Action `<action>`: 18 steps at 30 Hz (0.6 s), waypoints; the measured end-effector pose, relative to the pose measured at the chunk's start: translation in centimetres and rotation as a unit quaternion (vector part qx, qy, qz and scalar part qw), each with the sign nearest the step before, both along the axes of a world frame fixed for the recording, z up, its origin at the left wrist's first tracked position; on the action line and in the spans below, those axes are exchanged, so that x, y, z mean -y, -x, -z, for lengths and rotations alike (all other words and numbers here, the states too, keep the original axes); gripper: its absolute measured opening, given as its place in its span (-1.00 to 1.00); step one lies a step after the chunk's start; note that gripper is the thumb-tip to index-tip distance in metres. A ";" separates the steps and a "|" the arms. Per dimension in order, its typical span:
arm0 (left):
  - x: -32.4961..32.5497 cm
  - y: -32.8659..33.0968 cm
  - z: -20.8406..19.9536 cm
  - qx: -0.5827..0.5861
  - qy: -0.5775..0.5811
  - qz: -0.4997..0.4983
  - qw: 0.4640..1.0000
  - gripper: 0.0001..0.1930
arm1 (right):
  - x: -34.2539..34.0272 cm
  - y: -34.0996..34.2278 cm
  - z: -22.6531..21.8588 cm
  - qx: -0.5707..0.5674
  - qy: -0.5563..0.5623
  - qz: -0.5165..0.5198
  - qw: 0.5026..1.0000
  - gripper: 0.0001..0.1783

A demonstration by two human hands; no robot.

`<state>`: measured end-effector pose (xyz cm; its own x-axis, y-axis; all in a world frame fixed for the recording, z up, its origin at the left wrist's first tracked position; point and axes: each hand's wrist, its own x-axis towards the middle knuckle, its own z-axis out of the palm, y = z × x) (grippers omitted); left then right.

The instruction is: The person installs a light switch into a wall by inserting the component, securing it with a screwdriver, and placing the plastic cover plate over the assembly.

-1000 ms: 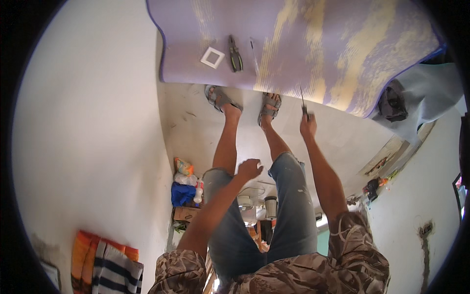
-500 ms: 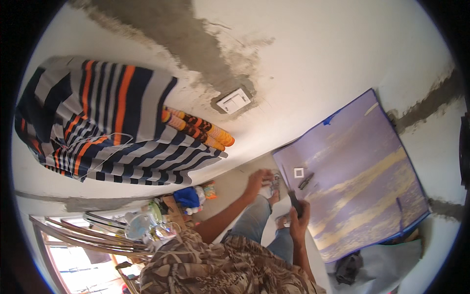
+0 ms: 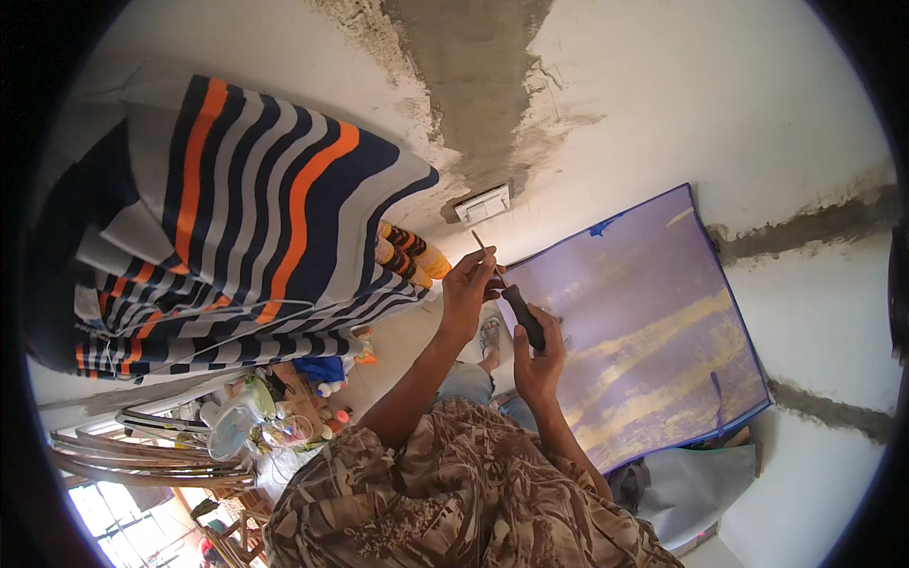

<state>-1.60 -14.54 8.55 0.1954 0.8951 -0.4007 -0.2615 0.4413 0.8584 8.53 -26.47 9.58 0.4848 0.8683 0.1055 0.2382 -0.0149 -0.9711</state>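
Observation:
A screwdriver (image 3: 524, 317) with a thick black handle and a thin shaft slants up and to the left in front of me. My right hand (image 3: 540, 364) is wrapped around its handle. The fingers of my left hand (image 3: 464, 298) pinch the shaft farther up, and the tip pokes out past them. Beyond the tip, a white switch plate (image 3: 484, 204) sits in the wall inside a patch of grey mortar. In this view the tip stops just short of the plate's lower edge.
A purple, yellow-streaked sheet (image 3: 644, 312) with a blue border covers the right side. On the left hangs a striped cloth (image 3: 284, 199) beside rolled orange-and-black fabric (image 3: 412, 256). Household clutter (image 3: 275, 412) lies at lower left, and a grey sheet (image 3: 705, 492) at lower right.
Both hands have risen toward the wall and come together on the screwdriver; my left hand was apart before. The view has shifted, and my arms now cover the small items on the purple sheet.

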 end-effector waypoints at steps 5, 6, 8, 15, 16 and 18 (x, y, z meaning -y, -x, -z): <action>-1.7 1.0 -0.7 -0.009 0.014 0.018 1.000 -0.63 | -1.3 1.1 -0.5 -0.034 0.019 0.004 0.999 -0.63; -1.9 1.2 -0.8 -0.005 0.015 0.024 1.000 -0.63 | -1.4 1.2 -0.1 -0.024 0.012 0.004 1.000 -0.63; -2.1 1.5 -0.7 0.004 0.016 0.033 0.999 -0.63 | -1.4 1.3 0.4 -0.031 0.022 0.006 0.999 -0.62; -2.0 1.5 -0.1 0.008 0.029 0.043 0.999 -0.64 | -1.0 1.6 1.0 -0.043 0.014 0.010 0.999 -0.63; -2.0 1.5 -0.1 0.010 0.027 0.044 0.999 -0.64 | -1.0 1.6 1.0 -0.045 0.015 0.007 0.999 -0.63; -1.9 1.5 0.0 0.009 0.027 0.043 0.999 -0.66 | -0.9 1.6 1.1 -0.047 0.017 0.002 0.999 -0.63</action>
<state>-3.10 -12.61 8.56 0.2782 0.8521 -0.4434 -0.2356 0.5081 0.8285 6.91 -25.60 8.50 0.4941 0.8689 0.0290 0.1451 -0.0495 -0.9882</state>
